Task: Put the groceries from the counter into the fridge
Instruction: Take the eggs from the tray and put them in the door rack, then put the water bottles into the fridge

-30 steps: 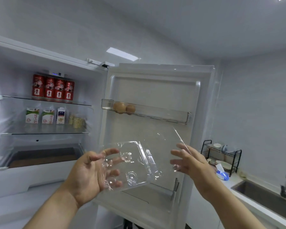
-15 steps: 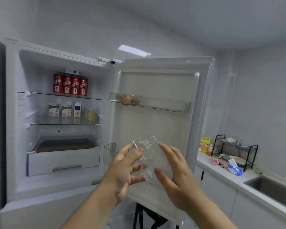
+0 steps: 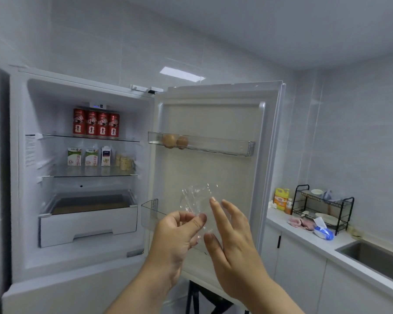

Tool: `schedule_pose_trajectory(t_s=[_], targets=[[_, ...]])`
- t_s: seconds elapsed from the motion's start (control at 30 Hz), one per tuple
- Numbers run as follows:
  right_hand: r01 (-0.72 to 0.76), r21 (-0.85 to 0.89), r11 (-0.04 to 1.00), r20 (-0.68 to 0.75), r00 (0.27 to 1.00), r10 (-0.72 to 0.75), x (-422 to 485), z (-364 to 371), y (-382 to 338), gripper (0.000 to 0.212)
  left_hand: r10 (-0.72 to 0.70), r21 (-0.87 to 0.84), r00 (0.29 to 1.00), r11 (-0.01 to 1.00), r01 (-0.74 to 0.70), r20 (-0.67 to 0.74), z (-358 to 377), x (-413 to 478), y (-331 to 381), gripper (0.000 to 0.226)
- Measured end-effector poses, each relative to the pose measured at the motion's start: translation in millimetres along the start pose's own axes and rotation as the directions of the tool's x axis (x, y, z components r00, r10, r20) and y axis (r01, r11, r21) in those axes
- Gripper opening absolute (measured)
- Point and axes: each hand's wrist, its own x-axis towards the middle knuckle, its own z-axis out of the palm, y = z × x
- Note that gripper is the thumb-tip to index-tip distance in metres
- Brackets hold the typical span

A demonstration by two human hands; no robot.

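Fridge [image 3: 21, 177] stands open; clear egg carton [image 3: 199, 198], seemingly empty, is pinched by left hand [image 3: 175, 241]; right hand [image 3: 232, 243] is spread beside it.

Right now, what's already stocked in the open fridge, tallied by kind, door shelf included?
Red cans: 4, top glass shelf
Cartons: 3, second shelf
Eggs: 2, upper door shelf
Total: 9
A pale item right of the cartons is too blurred to count. The clear egg tray between the left hand and right hand looks empty.
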Motion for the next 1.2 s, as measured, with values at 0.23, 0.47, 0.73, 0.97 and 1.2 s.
schedule_pose_trajectory(t_s=[0.23,0.47,0.73,0.97,1.2], targets=[[0.072,0.228,0.971,-0.192,0.981,-0.027,7,-5,12,0.04,0.057,0.118,0.993,0.992,-0.045,-0.101,-10,12,2,0.014],[-0.332,0.733,0.593,0.136,0.927,0.35,29,-20,26,0.089,-0.008,0.033,1.0,0.999,0.008,0.016,-14,10,7,0.01],[-0.33,0.773,0.541,0.135,0.92,0.367,27,-8,29,0.087,-0.04,0.186,0.999,0.982,0.036,0.014,-13,15,0,0.014],[-0.326,0.752,0.573,0.094,0.913,0.397,23,0,33,0.079,-0.048,0.235,0.999,0.971,0.051,-0.021,-8,20,-7,0.018],[-0.33,0.726,0.603,0.042,0.897,0.44,19,-5,48,0.082,-0.062,0.098,0.995,0.994,0.054,0.078,0,28,-23,0.008]])
